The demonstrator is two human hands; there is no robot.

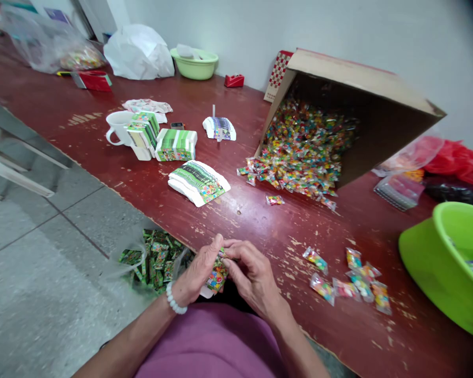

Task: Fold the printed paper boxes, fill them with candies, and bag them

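Close to my body at the table's front edge, my left hand [199, 273] is closed around a small printed candy box [217, 277], green with colourful round shapes. A white flap shows at the box's lower end. My right hand [252, 268] pinches the upper end of the same box between thumb and fingers. Past my hands lies a fanned stack of flat green cartons [199, 182]. Several wrapped candies [349, 281] are scattered on the table to the right of my right hand. Below my left hand, a clear bag [153, 260] holds many green packets.
A tipped cardboard box [362, 63] spills wrapped candies onto the red table [256, 231]. A green basin [429, 262] stands at the right. Bundled cartons [176, 145] and a white mug [118, 126] are at the left back. A white plastic chair [8, 152] stands on the floor.
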